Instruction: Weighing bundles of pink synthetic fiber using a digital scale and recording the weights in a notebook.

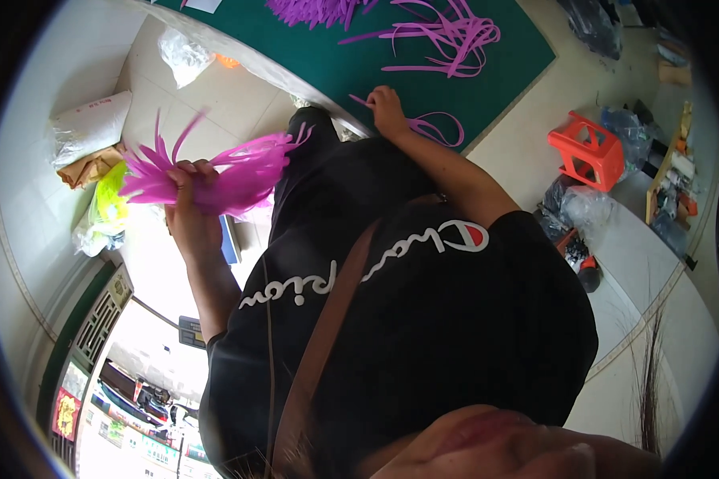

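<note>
My left hand (190, 185) is closed around a thick bundle of purple strips (244, 172), held off the table over the floor on my left. The strips fan out on both sides of the fist. On the green table (327, 76), my right hand (387, 110) pinches a single purple strip (446, 120). One tapered end shows left of the fingers, and a curved loop lies to their right. Farther back rests a loose tangle of long purple strips (467, 36), with a dense purple pile (315, 9) at the far edge of view.
A red plastic stool (587, 152) stands on the floor to the right, near clear plastic bags (587, 209). Left of the table are a white plastic bag (184, 57) and wrapped packages (92, 128). The table's corner (553, 57) juts toward the right.
</note>
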Demonstrator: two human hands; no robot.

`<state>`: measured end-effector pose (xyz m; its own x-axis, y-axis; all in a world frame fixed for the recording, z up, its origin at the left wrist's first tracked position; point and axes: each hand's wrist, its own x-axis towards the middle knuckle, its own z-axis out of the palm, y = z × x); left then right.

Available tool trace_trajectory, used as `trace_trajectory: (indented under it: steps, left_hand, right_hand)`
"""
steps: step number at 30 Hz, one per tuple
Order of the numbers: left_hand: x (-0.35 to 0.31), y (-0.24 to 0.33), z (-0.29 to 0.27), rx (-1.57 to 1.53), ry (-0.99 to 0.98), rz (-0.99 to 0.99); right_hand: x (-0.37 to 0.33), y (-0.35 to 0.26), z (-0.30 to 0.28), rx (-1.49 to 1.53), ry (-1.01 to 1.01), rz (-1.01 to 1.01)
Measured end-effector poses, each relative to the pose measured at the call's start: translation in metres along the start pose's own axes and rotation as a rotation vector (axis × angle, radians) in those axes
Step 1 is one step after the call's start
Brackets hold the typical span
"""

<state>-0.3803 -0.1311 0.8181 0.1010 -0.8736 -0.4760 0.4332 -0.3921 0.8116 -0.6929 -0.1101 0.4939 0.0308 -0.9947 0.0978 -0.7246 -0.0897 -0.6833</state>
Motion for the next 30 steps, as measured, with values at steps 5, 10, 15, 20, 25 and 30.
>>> trace_trajectory:
  steps: [5,10,15,20,25,30]
  left_hand:
    - [0.002,-0.009,0.003,0.259,-0.093,0.271]
    - [0.014,-0.003,0.018,-0.026,-0.553,0.257]
    - [0.021,0.003,0.028,-0.194,-0.448,0.123]
    - [0.024,-0.005,0.033,-0.251,-0.441,0.062]
    - [0.025,-0.014,0.052,-0.247,-0.505,0.011]
    - [0.013,-0.018,0.073,-0.11,-0.463,0.005]
  right_hand:
    - [0.023,0.043,-0.045,-0.051,0.172,0.33]
    - [0.044,0.067,-0.078,-0.282,-0.038,0.083]
    - [0.049,0.037,-0.115,-0.081,-0.174,0.28]
    - [0.039,-0.038,-0.24,0.482,-0.097,0.387]
    - [0.031,-0.137,-0.318,0.73,0.081,0.214]
    - [0.037,-0.212,-0.325,1.106,-0.349,-0.221]
